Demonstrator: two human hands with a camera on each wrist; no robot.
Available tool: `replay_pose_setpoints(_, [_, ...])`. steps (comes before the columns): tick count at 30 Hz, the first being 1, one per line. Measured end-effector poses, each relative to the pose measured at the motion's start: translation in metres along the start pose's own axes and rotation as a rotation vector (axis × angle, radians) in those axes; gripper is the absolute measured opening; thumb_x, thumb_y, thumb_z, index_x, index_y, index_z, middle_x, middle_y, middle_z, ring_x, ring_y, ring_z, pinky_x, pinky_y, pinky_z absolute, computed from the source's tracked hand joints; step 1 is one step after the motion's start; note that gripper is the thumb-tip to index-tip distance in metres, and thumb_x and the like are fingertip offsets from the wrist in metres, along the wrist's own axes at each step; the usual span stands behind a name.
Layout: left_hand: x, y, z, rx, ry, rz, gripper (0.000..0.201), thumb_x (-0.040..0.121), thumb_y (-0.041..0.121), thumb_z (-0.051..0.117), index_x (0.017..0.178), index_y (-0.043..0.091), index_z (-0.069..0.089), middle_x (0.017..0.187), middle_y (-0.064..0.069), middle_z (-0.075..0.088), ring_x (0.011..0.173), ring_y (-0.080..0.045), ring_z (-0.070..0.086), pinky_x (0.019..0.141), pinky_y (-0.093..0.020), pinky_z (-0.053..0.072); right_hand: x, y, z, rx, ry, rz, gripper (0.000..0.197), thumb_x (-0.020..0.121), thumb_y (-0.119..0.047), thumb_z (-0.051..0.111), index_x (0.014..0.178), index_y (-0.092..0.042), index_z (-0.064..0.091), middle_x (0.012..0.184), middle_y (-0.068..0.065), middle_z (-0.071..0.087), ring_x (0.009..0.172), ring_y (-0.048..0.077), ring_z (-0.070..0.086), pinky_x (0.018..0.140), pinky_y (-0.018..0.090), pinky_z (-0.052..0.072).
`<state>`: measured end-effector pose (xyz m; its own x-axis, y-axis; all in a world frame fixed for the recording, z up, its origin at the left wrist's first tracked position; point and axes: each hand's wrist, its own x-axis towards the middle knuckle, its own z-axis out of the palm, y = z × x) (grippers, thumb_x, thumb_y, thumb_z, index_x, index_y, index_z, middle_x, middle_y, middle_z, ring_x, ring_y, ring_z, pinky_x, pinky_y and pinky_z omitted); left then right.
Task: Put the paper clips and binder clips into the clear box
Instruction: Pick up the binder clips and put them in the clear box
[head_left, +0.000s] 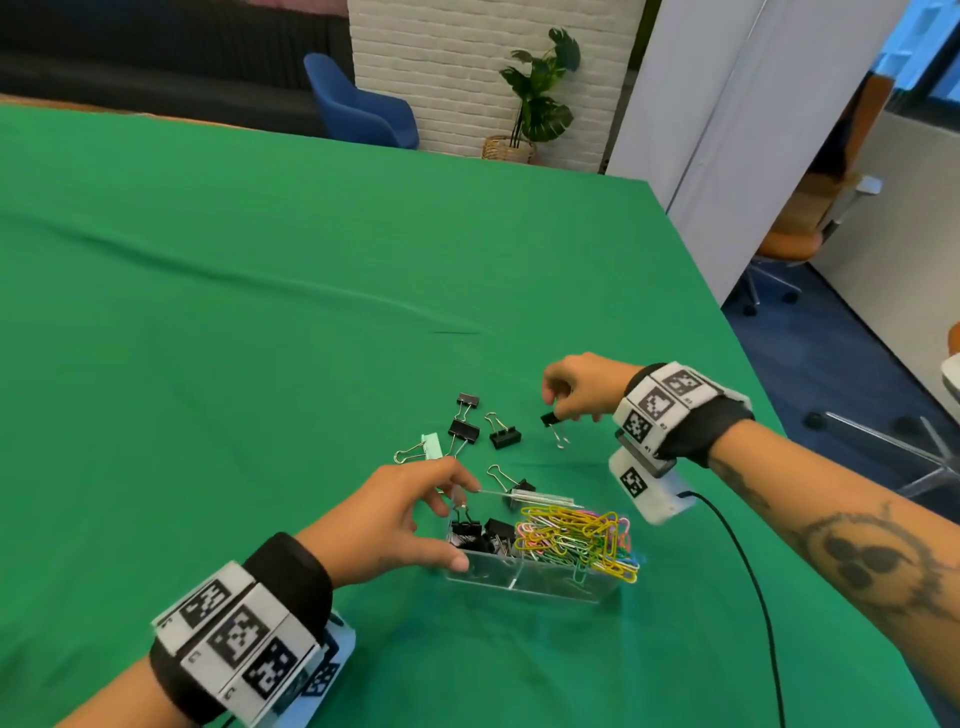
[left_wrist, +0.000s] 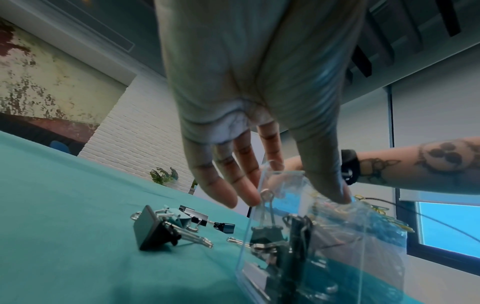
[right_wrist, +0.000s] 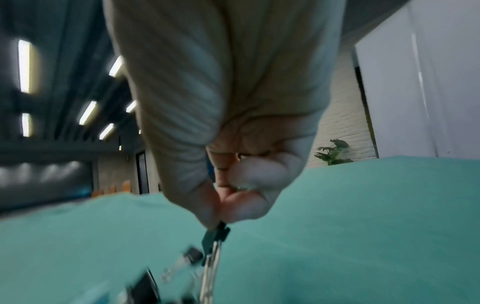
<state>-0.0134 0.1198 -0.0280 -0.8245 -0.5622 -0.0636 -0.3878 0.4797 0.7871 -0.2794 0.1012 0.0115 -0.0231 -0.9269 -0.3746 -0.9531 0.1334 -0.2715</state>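
Observation:
The clear box (head_left: 540, 583) sits on the green cloth, with a pile of coloured paper clips (head_left: 582, 540) in its right part and black binder clips (head_left: 478, 535) in its left. My left hand (head_left: 460, 525) hovers over the box's left end with its fingers spread; the thumb touches the near wall. Its straight fingers (left_wrist: 244, 191) hold nothing beside the box (left_wrist: 376, 257). Beyond the box, my right hand (head_left: 553, 413) pinches a small black binder clip (head_left: 551, 421) whose wire handles hang down. The same clip (right_wrist: 215, 236) shows under my fingertips in the blurred right wrist view.
Several loose binder clips lie on the cloth (head_left: 260, 312) behind the box: black ones (head_left: 464, 431) (head_left: 504, 437) (head_left: 467, 400), a mint one (head_left: 431, 446) and one against the box's far wall (head_left: 519, 486). A black cable (head_left: 748, 571) trails right of the box. The table's right edge (head_left: 727, 338) is close.

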Motion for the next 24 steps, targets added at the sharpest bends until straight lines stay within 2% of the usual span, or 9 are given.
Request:
replay_pose_setpoints(3, [-0.001, 0.0, 0.001, 0.008, 0.003, 0.012, 0.049, 0.066, 0.031, 0.08, 0.103, 0.04, 0.05, 0.101, 0.018, 0.058, 0.09, 0.007, 0.049, 0.063, -0.015, 0.041, -0.023, -0.03, -0.02, 0.153, 0.049, -0.118, 0.01, 0.084, -0.003, 0.055, 0.088, -0.012, 0.057, 0.072, -0.002, 0.055, 0.059, 0.007, 0.052, 0.039, 0.008, 0.041])
replay_pose_setpoints(6, [-0.002, -0.002, 0.003, 0.007, 0.019, 0.014, 0.05, 0.066, 0.032, 0.08, 0.106, 0.037, 0.05, 0.107, 0.012, 0.058, 0.09, 0.003, 0.05, 0.06, -0.009, 0.039, -0.052, -0.075, -0.023, 0.236, 0.0, -0.312, 0.015, 0.082, 0.001, 0.056, 0.086, -0.013, 0.059, 0.071, -0.002, 0.054, 0.062, 0.012, 0.049, 0.04, 0.01, 0.039])
replay_pose_setpoints(9, [-0.003, -0.002, 0.004, -0.017, 0.034, 0.021, 0.051, 0.065, 0.029, 0.081, 0.107, 0.031, 0.051, 0.106, 0.008, 0.059, 0.089, -0.006, 0.055, 0.058, -0.007, 0.038, -0.067, -0.1, -0.003, 0.177, -0.125, -0.413, 0.016, 0.08, 0.003, 0.057, 0.089, -0.009, 0.062, 0.073, 0.002, 0.055, 0.065, 0.016, 0.05, 0.041, 0.01, 0.04])
replay_pose_setpoints(11, [-0.002, -0.002, 0.004, -0.047, 0.045, 0.024, 0.049, 0.063, 0.024, 0.083, 0.101, 0.032, 0.052, 0.1, 0.011, 0.059, 0.089, -0.013, 0.057, 0.057, -0.005, 0.037, -0.068, -0.104, 0.011, 0.081, -0.159, -0.436, 0.014, 0.079, 0.001, 0.059, 0.09, -0.006, 0.065, 0.075, 0.005, 0.059, 0.062, 0.015, 0.051, 0.051, 0.016, 0.047])
replay_pose_setpoints(14, [-0.001, -0.002, 0.004, -0.077, 0.04, 0.005, 0.052, 0.061, 0.023, 0.084, 0.106, 0.025, 0.057, 0.1, 0.015, 0.059, 0.091, -0.015, 0.058, 0.058, -0.005, 0.037, -0.067, -0.099, 0.021, -0.022, -0.155, -0.427, 0.014, 0.08, -0.005, 0.064, 0.093, -0.006, 0.068, 0.087, 0.001, 0.057, 0.065, 0.002, 0.05, 0.067, 0.017, 0.043])
replay_pose_setpoints(17, [0.0, -0.004, 0.004, -0.091, 0.038, -0.008, 0.055, 0.06, 0.024, 0.085, 0.108, 0.025, 0.058, 0.104, 0.006, 0.061, 0.09, -0.014, 0.056, 0.057, -0.005, 0.038, -0.07, -0.089, 0.01, -0.023, -0.118, -0.389, 0.021, 0.082, -0.009, 0.065, 0.103, -0.01, 0.068, 0.091, -0.007, 0.056, 0.069, 0.005, 0.052, 0.065, 0.008, 0.039])
replay_pose_setpoints(19, [0.0, -0.005, 0.003, -0.098, 0.041, -0.004, 0.053, 0.061, 0.024, 0.084, 0.105, 0.031, 0.057, 0.104, 0.006, 0.06, 0.087, -0.011, 0.054, 0.056, -0.005, 0.037, -0.069, -0.075, -0.009, 0.079, 0.034, -0.327, 0.023, 0.083, -0.006, 0.063, 0.106, -0.009, 0.066, 0.089, -0.012, 0.058, 0.068, 0.006, 0.054, 0.06, 0.003, 0.039])
replay_pose_setpoints(22, [-0.001, -0.004, 0.003, -0.069, 0.032, 0.002, 0.052, 0.061, 0.026, 0.084, 0.103, 0.036, 0.056, 0.104, 0.005, 0.06, 0.088, -0.011, 0.055, 0.056, -0.005, 0.037, -0.055, -0.046, -0.023, 0.078, 0.196, -0.196, 0.023, 0.082, -0.005, 0.064, 0.105, -0.007, 0.065, 0.102, 0.001, 0.065, 0.068, 0.005, 0.052, 0.059, 0.001, 0.036])
replay_pose_setpoints(24, [-0.003, -0.002, 0.001, -0.014, 0.013, 0.01, 0.053, 0.061, 0.027, 0.084, 0.106, 0.032, 0.056, 0.104, 0.005, 0.061, 0.089, -0.01, 0.056, 0.055, -0.003, 0.037, -0.043, -0.032, -0.012, -0.032, 0.052, -0.115, 0.029, 0.081, -0.009, 0.066, 0.11, -0.008, 0.063, 0.112, 0.007, 0.066, 0.075, 0.007, 0.051, 0.063, 0.006, 0.036])
